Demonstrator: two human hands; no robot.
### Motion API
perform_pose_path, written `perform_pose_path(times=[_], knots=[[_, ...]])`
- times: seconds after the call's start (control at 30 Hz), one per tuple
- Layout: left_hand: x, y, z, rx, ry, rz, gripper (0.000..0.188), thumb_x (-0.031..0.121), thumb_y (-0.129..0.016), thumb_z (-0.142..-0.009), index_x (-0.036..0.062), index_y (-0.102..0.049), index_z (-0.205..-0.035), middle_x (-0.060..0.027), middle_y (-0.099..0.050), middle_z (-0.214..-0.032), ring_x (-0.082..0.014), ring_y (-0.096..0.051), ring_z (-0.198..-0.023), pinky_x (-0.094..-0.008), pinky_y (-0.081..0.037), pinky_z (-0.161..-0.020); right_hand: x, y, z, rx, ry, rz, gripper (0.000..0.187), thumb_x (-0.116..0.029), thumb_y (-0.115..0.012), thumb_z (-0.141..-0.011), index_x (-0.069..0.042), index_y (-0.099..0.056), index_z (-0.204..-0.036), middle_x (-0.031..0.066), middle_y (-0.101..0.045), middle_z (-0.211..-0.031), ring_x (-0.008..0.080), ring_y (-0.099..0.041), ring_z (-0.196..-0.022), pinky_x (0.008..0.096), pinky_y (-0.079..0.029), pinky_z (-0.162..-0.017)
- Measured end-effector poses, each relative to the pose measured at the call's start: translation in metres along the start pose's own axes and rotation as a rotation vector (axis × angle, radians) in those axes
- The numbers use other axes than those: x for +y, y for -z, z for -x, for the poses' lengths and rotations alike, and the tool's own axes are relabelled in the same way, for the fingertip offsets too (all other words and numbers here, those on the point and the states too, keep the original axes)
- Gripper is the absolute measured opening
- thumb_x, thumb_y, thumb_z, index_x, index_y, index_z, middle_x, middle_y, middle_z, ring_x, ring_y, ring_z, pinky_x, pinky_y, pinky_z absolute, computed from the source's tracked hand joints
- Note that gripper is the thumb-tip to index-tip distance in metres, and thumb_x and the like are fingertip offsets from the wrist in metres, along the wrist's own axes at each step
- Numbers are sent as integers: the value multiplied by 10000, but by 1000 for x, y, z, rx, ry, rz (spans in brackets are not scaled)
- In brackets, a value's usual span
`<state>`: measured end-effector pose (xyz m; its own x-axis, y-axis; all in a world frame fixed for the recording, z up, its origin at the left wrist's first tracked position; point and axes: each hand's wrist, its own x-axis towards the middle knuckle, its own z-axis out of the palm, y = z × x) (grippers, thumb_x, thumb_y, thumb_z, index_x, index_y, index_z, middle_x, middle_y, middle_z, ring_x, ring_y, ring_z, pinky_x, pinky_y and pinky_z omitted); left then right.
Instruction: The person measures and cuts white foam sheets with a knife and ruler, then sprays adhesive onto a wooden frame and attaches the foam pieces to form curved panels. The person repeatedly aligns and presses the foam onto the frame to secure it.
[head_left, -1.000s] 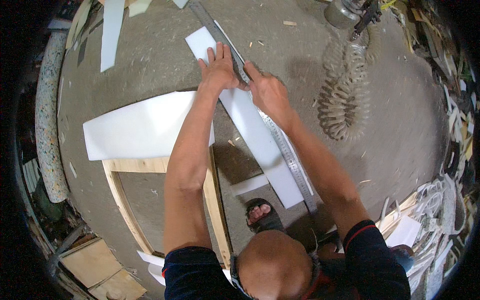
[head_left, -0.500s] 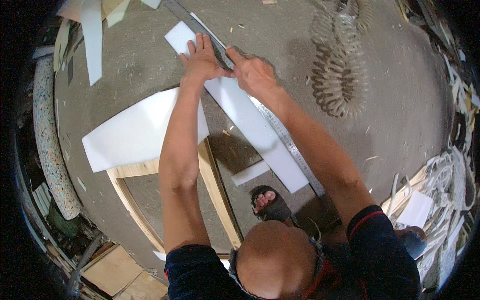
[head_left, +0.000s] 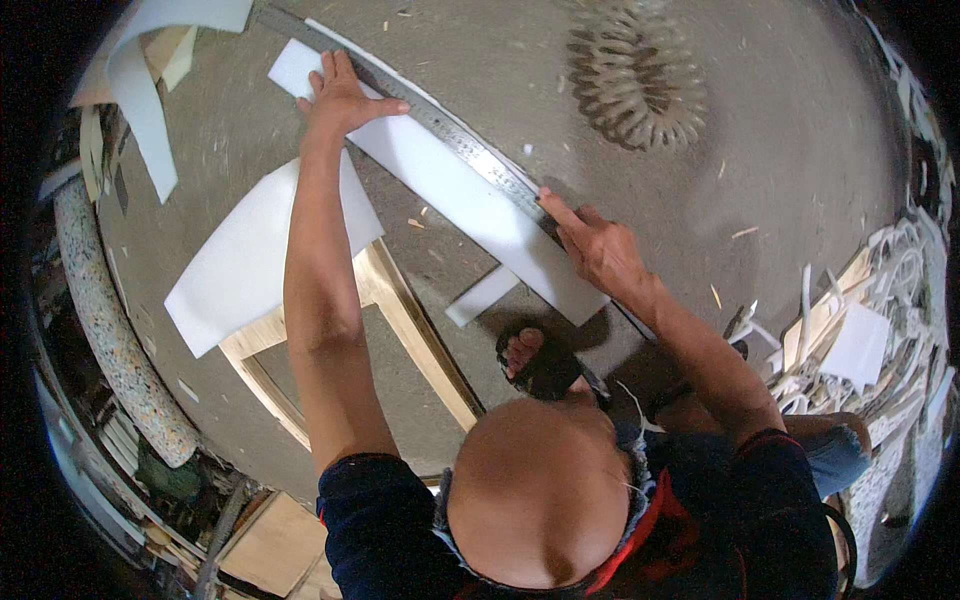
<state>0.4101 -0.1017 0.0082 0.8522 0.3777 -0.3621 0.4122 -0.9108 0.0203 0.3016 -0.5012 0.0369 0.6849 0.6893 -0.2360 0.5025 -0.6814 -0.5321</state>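
A long white foam strip (head_left: 470, 212) lies slantwise on the floor, with a metal ruler (head_left: 480, 160) along its far edge. My left hand (head_left: 342, 102) presses down near their upper end, fingers spread and thumb across the ruler. Lower along the ruler, my right hand (head_left: 603, 257) is closed with its index finger stretched forward. It seems to hold a small cutting blade, mostly hidden by the fingers; only a dark tip shows at the ruler's edge. A thin white foam sliver (head_left: 400, 71) runs beyond the ruler, ending near that fingertip.
Left of the strip, a wooden frame (head_left: 405, 320) carries a curved white foam sheet (head_left: 255, 235). A short foam piece (head_left: 482, 295) lies by my sandalled foot (head_left: 535, 358). A coiled hose (head_left: 640, 85) rests at the far right, offcuts (head_left: 880, 310) pile up at right, and a speckled foam roll (head_left: 120, 330) lies left.
My right hand has slid down along the ruler, away from my left hand, toward my body. The sliver beyond the ruler shows longer. My left hand stays pressed near the upper end.
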Motion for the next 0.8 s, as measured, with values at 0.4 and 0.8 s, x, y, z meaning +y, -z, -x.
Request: perform_pose_path(times=[0.4, 0.8], knots=[[156, -83, 250, -117, -127, 292, 1479, 489, -937, -514, -60, -49, -1562, -280, 2, -1644, -446, 35, -1524, -627, -8, -1195, 16, -21, 11, 7, -97, -8, 199, -181, -575, -947, -6, -502, -1011, 210, -677, -870, 408, -695, -750, 486, -561, -613], [165, -103, 257, 5, -146, 245, 1529, 699, -865, -520, -45, -38, -1569, -292, 14, -1639, -466, 65, -1516, -646, 2, -1183, 65, -8, 213, -223, -247, -52, 187, -133, -551, -939, -14, -465, -1054, 207, -629, -879, 442, -665, -750, 517, -551, -609]])
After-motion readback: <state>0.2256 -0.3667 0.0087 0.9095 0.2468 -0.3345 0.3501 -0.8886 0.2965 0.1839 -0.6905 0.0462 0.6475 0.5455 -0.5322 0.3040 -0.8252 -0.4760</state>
